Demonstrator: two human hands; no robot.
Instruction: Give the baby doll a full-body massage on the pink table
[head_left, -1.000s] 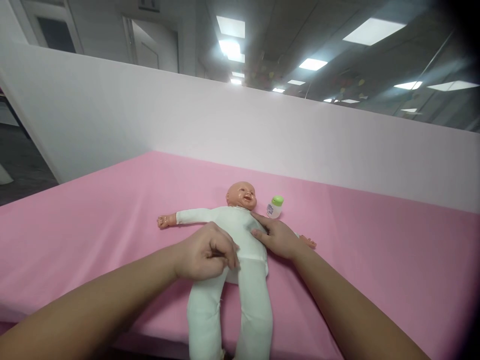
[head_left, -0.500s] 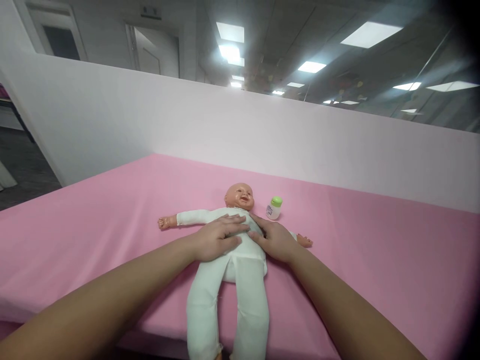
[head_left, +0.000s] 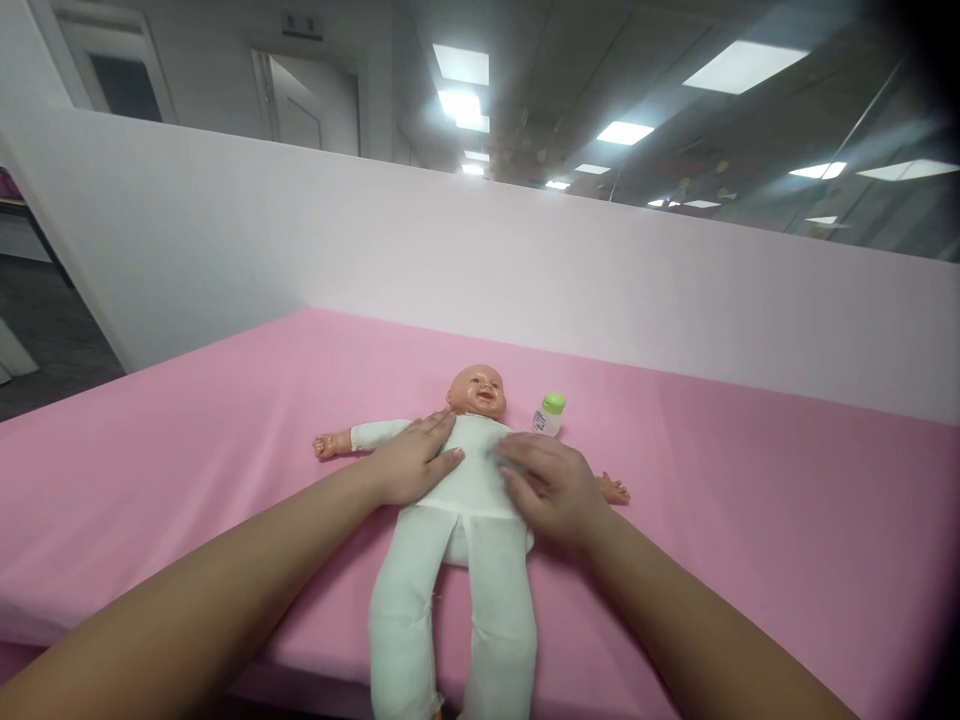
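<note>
A baby doll with a white cloth body and a hard plastic head lies on its back on the pink sheet. Its arms are spread out and its legs point toward me. My left hand rests on the left side of the doll's chest, with the fingers stretched toward the shoulder. Over the right side of the chest is my right hand, its fingers slightly curled, apart and blurred at the tips; whether it touches the cloth I cannot tell. Just beyond it stands a small bottle with a green cap.
A white padded-looking wall runs along the back and left of the pink surface. Past the wall are a door and ceiling lights. Dark floor shows at the far left.
My left hand has slid left and up toward the doll's shoulder. My right hand has shifted slightly right and its fingers have curled. The hands are now farther apart, baring the middle of the chest.
</note>
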